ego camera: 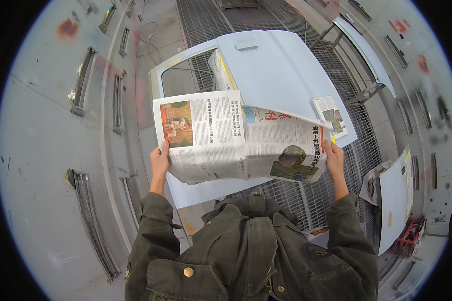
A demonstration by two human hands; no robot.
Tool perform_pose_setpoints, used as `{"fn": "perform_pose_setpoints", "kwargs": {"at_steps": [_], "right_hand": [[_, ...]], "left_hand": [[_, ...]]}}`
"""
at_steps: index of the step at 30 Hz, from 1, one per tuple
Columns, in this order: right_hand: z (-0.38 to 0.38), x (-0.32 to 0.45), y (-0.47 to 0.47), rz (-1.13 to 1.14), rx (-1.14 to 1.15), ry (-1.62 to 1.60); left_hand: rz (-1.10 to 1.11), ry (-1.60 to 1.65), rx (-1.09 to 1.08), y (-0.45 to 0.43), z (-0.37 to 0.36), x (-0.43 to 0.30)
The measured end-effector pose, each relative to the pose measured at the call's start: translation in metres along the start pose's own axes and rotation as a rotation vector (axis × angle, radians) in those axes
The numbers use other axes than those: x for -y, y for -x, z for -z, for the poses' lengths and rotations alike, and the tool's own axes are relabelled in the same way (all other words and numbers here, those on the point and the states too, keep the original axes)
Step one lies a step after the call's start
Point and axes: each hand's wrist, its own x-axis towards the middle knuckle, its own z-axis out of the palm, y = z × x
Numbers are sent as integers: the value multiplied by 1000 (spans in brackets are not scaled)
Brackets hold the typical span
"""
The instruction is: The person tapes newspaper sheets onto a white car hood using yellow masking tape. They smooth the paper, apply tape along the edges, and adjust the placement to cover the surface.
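Note:
An opened newspaper sheet (218,161) is stretched between my two hands, printed with columns of text and colour pictures. My left hand (159,158) grips its left edge, thumb on top. At the right edge, my right hand (334,156) pinches the paper, thumb up. Beneath and beyond the sheet lies a pale blue vehicle door panel (275,67) with a window opening and a recessed handle area. More newspaper (221,71) with a yellow tape edge stands along the window opening. Another piece of newspaper (330,113) rests on the panel's right part, close to my right hand.
Metal floor grating (286,195) runs under the panel. At the right, a pale curved panel (365,49) sits on a metal stand, and another pale panel (393,203) with newspaper stands near a red metal frame (410,235). A hose (150,39) lies at the upper left.

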Motion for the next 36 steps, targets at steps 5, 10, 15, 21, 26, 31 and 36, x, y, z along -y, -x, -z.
{"fn": "perform_pose_setpoints", "kwargs": {"at_steps": [5, 10, 15, 21, 26, 31, 36], "right_hand": [[-15, -13, 6, 36, -106, -99], [-1, -46, 7, -65, -296, -226], [21, -100, -17, -134, -438, -192], [15, -183, -124, -360, -703, -13], [-14, -236, -196, -669, -507, 121], [-27, -246, -158, -696, -540, -282], [-47, -239, -9, -568, -566, -624]], "left_hand": [[-118, -138, -35, -7, -4, -2], [-123, -188, -302, -25, 18, 13], [-89, -254, -576, -35, 94, 29], [-32, -127, -571, 42, 107, 17], [9, -614, -324, 134, 74, -31], [-51, -812, 273, 174, -13, -62], [-285, -783, 1025, 179, -93, -34]]}}
